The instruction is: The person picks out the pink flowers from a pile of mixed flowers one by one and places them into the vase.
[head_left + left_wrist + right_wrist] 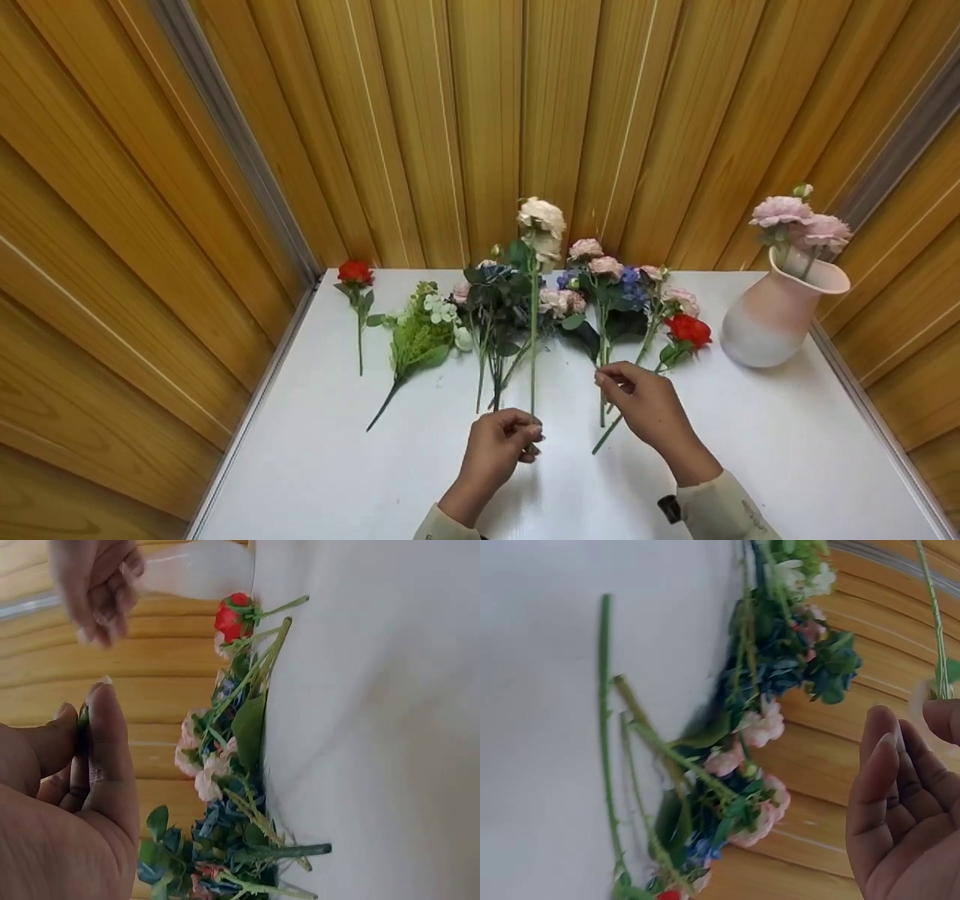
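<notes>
A cream-white flower (pixel 541 219) stands upright over the table on a long green stem (pixel 533 341). My left hand (pixel 498 444) pinches that stem near its lower end between thumb and fingers. Just a bit of green stem shows between the fingertips in the left wrist view. To the right, my right hand (pixel 651 406) is raised in front of the stems of some pink flowers (pixel 604 265). Its fingers curl loosely, and I see nothing in them. In the right wrist view a long stem (pixel 933 611) passes near the right hand (pixel 904 817).
At the right stands a pink and white vase (pixel 766 319) with pink flowers (pixel 823 232) in it. Along the back of the white table (pixel 315 450) lie a red flower (pixel 355 272), a green-and-white spray (pixel 420 337), dark-leaved flowers (pixel 495 300) and another red flower (pixel 688 331). Wood-pattern walls (pixel 480 112) enclose it.
</notes>
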### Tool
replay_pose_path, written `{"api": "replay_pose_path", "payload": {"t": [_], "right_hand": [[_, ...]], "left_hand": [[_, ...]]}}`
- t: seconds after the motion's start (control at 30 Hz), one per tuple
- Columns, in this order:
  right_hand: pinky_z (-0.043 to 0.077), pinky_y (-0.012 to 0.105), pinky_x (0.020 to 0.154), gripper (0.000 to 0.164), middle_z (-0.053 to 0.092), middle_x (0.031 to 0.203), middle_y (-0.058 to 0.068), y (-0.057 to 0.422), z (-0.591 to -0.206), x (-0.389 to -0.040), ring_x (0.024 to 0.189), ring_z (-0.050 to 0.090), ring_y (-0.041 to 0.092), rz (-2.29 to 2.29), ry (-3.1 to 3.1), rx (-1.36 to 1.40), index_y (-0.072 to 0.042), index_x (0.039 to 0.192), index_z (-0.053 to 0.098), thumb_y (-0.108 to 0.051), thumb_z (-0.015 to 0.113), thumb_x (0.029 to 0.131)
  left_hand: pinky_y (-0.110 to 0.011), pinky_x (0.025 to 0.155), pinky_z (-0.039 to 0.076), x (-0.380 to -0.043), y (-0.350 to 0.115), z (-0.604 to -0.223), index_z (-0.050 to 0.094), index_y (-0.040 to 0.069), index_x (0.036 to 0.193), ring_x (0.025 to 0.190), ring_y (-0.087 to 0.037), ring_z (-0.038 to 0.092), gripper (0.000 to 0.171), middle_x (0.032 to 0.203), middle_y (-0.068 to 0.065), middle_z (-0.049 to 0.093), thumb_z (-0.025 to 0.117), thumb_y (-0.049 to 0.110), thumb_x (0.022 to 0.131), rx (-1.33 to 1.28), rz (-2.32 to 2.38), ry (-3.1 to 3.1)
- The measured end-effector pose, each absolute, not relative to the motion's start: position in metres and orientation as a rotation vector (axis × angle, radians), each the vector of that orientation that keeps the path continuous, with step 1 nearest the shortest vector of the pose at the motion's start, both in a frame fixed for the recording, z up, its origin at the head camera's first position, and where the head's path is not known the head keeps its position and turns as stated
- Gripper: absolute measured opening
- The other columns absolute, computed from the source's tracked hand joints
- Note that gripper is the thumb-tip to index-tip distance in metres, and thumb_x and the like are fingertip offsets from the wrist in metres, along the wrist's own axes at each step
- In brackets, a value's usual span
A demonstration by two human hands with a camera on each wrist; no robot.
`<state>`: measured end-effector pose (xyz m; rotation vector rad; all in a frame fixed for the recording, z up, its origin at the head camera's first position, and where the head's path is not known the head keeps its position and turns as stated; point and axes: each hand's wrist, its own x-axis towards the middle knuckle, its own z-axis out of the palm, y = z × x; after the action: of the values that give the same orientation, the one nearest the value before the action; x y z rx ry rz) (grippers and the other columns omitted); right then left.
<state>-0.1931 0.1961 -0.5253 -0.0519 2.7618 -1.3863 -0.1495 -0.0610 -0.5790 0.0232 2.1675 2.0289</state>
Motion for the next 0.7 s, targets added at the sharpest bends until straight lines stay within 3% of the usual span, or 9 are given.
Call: {"api": "replay_pose_path", "payload": {"t": [0.3,0.53,0.7], "right_hand": [[0.067,0.037,0.096,0.051,0.077,0.148,0.017,0.179,-0.506,-0.202,0.120,0.080,0.023,-1.750,2.489,-0.055,-0.006,0.157,0.066,-0.037,0.068,0.116],[0.064,0.026,0.085,0.034,0.084,0.129,0.014,0.187,-0.500,-0.200,0.103,0.074,0.012,-1.892,2.440,0.010,-0.004,0.146,0.071,-0.021,0.068,0.117],[0.065,0.027,0.081,0.029,0.084,0.118,0.012,0.197,-0.494,-0.198,0.098,0.075,0.011,-1.925,2.433,-0.021,0.001,0.137,0.075,-0.017,0.069,0.115]], "left_hand": [[-0.021,0.063,0.064,-0.135,-0.042,-0.592,0.086,0.003,0.100,0.070,-0.007,0.074,0.008,0.092,-0.016,0.086,0.080,-0.002,0.101,0.126,1.908,2.211],[-0.023,0.065,0.066,-0.136,-0.029,-0.599,0.087,0.002,0.105,0.075,-0.012,0.080,0.007,0.093,-0.003,0.086,0.082,0.002,0.102,0.192,1.829,2.218],[-0.022,0.067,0.066,-0.138,-0.024,-0.602,0.088,0.005,0.109,0.079,-0.010,0.080,0.009,0.097,-0.006,0.088,0.082,0.008,0.103,0.208,1.776,2.222]]}}
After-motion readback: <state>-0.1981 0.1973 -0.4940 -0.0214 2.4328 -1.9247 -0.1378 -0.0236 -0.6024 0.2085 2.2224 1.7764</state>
